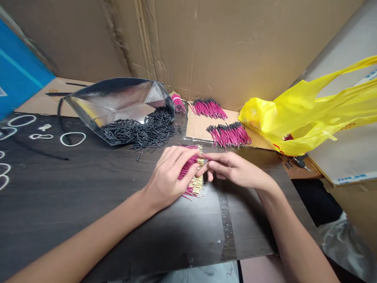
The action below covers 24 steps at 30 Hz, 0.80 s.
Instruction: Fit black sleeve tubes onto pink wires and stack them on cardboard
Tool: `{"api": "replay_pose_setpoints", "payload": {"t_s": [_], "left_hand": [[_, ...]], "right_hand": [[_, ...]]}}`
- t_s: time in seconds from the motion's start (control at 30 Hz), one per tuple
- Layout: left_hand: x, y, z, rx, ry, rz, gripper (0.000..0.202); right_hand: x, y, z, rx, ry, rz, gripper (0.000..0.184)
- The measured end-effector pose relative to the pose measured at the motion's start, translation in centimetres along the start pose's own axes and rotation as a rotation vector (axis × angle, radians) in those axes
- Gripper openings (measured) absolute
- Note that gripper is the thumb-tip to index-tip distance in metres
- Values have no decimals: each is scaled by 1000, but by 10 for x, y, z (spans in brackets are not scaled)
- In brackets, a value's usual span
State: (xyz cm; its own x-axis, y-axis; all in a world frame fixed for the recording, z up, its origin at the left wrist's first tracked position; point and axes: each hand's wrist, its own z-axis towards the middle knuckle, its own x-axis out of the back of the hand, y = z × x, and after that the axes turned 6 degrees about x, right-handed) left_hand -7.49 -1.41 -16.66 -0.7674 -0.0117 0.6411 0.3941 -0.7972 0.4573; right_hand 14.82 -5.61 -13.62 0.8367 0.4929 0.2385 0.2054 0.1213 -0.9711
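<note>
My left hand (169,177) rests on the dark table (88,196), its fingers curled over a bundle of short magenta wires with gold ends (194,179). Just to its right, my right hand (232,169) pinches a single magenta wire (206,156) between thumb and fingertips, next to the bundle. A silver foil bag (118,102) lies open behind the hands, with a heap of small black sleeves (141,131) spilling out of it.
Two piles of magenta wires with black tips (229,133) (209,108) lie on cardboard at the back. A yellow plastic bag (294,118) sits at the right. White rubber bands (73,138) lie at the left. Cardboard walls close off the back.
</note>
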Motion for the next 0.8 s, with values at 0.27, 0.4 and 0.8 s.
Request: {"api": "replay_pose_setpoints", "payload": {"t_s": [0.27, 0.4, 0.8], "left_hand": [[-2, -1, -2, -10, 18, -158, 7], [2, 6, -2, 115, 12, -239, 9], [17, 12, 12, 674, -241, -1017, 17]], "right_hand": [[-8, -18, 0, 1, 8, -182, 28], [-17, -19, 1, 122, 175, -316, 16], [-18, -19, 1, 226, 216, -280, 18]]}}
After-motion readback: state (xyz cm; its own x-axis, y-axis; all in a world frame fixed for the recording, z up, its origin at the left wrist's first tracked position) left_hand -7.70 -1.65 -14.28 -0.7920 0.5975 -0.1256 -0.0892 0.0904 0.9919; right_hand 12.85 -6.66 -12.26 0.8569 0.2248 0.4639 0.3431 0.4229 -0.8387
